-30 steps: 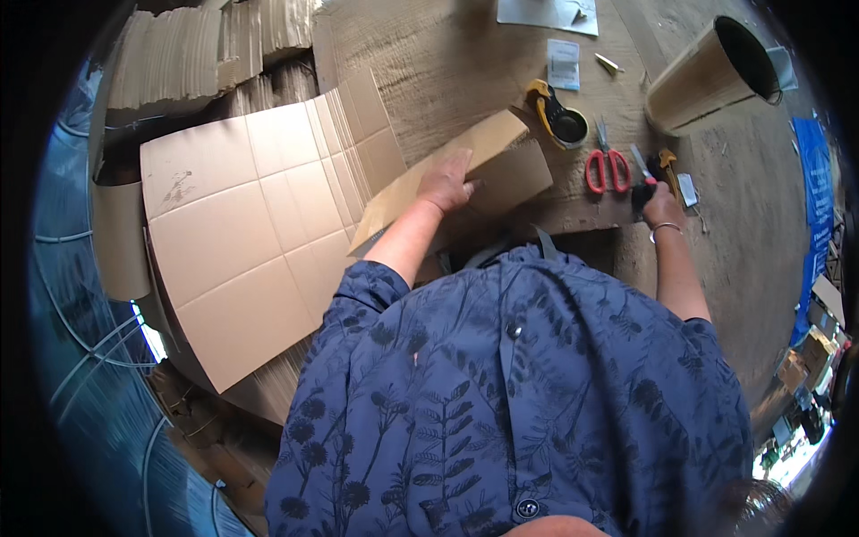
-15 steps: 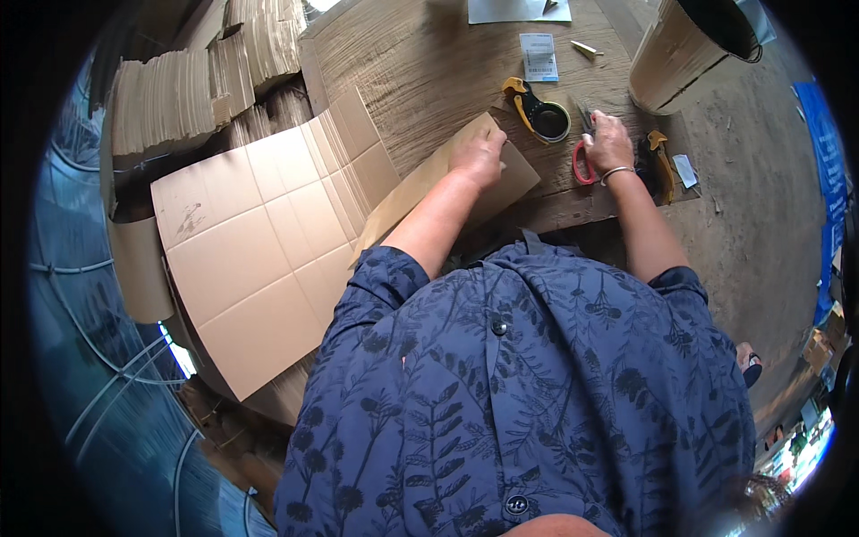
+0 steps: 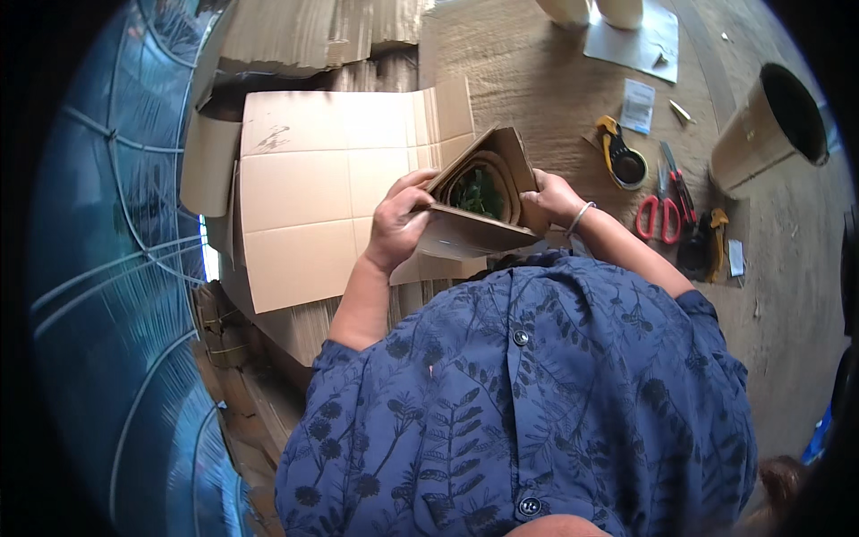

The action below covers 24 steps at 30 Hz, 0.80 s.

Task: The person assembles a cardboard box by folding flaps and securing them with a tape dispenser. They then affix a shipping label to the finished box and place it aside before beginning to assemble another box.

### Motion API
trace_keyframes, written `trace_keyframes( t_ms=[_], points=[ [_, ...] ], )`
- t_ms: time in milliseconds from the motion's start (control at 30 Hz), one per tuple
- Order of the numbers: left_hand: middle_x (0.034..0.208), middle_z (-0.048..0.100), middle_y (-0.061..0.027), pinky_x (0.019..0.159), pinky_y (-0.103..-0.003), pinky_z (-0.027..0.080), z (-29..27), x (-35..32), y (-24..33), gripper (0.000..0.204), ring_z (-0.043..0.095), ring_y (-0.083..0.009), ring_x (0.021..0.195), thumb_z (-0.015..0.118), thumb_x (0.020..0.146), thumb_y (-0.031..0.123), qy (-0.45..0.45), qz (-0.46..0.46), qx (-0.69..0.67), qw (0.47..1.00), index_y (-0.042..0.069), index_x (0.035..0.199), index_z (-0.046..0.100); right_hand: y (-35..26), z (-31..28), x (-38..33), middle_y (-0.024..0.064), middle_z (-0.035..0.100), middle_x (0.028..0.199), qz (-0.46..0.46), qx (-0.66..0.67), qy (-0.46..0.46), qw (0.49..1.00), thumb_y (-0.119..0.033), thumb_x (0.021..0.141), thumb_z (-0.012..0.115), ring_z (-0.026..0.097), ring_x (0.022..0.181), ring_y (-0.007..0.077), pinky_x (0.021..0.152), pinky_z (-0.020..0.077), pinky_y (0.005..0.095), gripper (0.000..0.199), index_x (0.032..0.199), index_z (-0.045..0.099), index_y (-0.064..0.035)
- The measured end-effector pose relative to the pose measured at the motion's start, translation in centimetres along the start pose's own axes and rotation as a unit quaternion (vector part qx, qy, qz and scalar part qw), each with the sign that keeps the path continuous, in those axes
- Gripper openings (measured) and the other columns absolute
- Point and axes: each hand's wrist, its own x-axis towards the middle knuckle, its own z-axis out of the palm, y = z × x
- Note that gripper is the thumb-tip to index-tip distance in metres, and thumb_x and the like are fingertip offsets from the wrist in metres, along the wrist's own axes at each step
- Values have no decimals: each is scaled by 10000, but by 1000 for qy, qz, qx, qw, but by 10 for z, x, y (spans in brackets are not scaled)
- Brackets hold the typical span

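Observation:
Both my hands hold a cardboard box [image 3: 479, 234], its opening turned up toward me. My left hand [image 3: 401, 219] grips its left corner, fingers over the rim. My right hand [image 3: 557, 199] is closed on the right wall, thumb at the edge. Inside sits a curled cardboard liner [image 3: 512, 192] around green leaves [image 3: 477, 191]. Left of the box lies a flat creased cardboard sheet [image 3: 313, 201]. Red-handled scissors [image 3: 658, 217] rest on the wooden table to the right, beside a dark-bladed tool with a red handle [image 3: 683, 190].
A yellow-and-black tape dispenser [image 3: 617, 157], a printed label [image 3: 637, 107] and a yellow cutter [image 3: 718, 242] lie on the table [image 3: 537, 85]. A tall bucket-like container [image 3: 761, 134] stands at the right. Stacked cardboard [image 3: 304, 36] fills the far left.
My right hand has let go of the scissors and now holds the box's right side. The box has been turned opening-up, its leafy contents showing. The view has shifted left.

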Motion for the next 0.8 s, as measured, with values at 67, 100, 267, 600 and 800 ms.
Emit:
trace_keyframes(
  t_ms=[67,100,267,600,800],
  points=[
    [1273,573,-183,903,-354,529,-13,-14,8,186,600,-284,1128,686,745,-116,52,-13,-52,997,5,842,585,-56,-15,-12,273,662,1029,-15,-50,-5,999,-182,809,635,642,994,395,885,495,406,422,1179,584,15],
    [1276,562,-193,915,-367,533,-22,-20,12,159,595,-297,1140,710,780,-70,72,8,-45,996,1,848,585,-89,-23,-19,283,658,1021,-16,-93,-16,995,-205,815,636,637,998,408,887,493,416,444,1193,571,18],
    [1311,519,-206,947,-397,514,-23,-46,9,134,567,-309,1196,720,811,-1,166,44,-223,960,9,872,600,-191,-33,-54,303,612,1124,-62,-245,-16,967,-394,880,604,581,1077,448,916,470,451,616,1308,478,31],
    [1429,390,-200,1099,-456,350,3,-63,-34,134,376,-348,1359,717,832,47,95,107,-316,938,57,925,620,-147,-21,-30,96,527,1294,-105,205,-6,973,-366,1017,476,490,1216,181,1010,375,297,473,1347,491,-27],
    [1526,266,-227,1132,-465,286,0,-73,-39,577,262,-373,1420,708,862,215,29,63,-498,864,131,1377,463,-150,17,-30,179,333,1455,-226,-203,39,952,-310,971,520,334,1367,310,1135,248,373,540,1414,405,-23]
  ],
)
